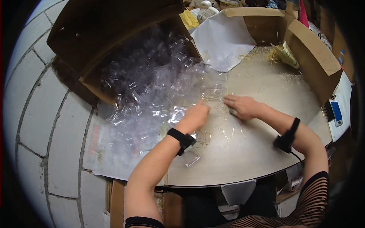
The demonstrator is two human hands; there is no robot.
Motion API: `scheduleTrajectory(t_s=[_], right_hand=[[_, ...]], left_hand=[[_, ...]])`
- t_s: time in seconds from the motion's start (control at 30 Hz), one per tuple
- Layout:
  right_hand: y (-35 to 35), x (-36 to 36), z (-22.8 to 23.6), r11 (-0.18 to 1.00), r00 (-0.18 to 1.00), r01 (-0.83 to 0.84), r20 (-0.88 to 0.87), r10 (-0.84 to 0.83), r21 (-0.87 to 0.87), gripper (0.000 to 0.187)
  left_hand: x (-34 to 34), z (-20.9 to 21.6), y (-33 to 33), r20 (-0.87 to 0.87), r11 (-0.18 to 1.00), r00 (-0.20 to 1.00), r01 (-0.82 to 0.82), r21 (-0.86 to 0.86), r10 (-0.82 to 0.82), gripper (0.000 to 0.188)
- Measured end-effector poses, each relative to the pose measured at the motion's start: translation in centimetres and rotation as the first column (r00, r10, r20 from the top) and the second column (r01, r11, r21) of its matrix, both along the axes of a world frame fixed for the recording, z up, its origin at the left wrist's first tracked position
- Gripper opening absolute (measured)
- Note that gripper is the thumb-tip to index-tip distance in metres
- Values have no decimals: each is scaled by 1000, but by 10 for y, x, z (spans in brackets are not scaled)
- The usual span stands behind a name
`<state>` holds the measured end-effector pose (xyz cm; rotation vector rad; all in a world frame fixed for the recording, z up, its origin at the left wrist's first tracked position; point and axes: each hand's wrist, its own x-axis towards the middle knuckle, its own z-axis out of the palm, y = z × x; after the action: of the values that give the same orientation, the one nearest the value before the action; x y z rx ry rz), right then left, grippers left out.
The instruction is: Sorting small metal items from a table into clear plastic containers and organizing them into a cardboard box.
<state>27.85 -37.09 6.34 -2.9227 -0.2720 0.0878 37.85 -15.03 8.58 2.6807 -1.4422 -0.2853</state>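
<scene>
My left hand (197,115) is over the right edge of a heap of small clear plastic cases (152,91), its fingers curled together. Whatever its fingertips hold, if anything, is too blurred to make out. Just right of it, my right hand (243,107) reaches inward with fingers stretched out, low over the tabletop. A clear plastic piece (215,91) lies just beyond the fingertips of both hands. Thin gold-coloured wire pieces (228,133) are scattered on the table below and between the hands. One clear case (192,157) lies nearer me, by my left wrist.
A large cardboard box (114,34) on its side spills the cases from the far left. Cardboard walls (315,49) edge the far right, beside more gold wire pieces (270,57) and a plastic bag (287,55). White paper (224,38) stands between. A blue-and-white device (336,112) lies far right.
</scene>
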Motion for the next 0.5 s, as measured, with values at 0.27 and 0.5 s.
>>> scheduleTrajectory(t_s=[0.27, 0.5], right_hand=[[15, 48, -14, 990, 993, 92, 63, -99, 109, 56], [63, 30, -2, 987, 990, 137, 44, -133, -85, 58]], left_hand=[[-8, 53, 24, -140, 849, 968, -251, -466, 209, 16], [-96, 48, 77, -290, 777, 954, -233, -585, 68, 18]])
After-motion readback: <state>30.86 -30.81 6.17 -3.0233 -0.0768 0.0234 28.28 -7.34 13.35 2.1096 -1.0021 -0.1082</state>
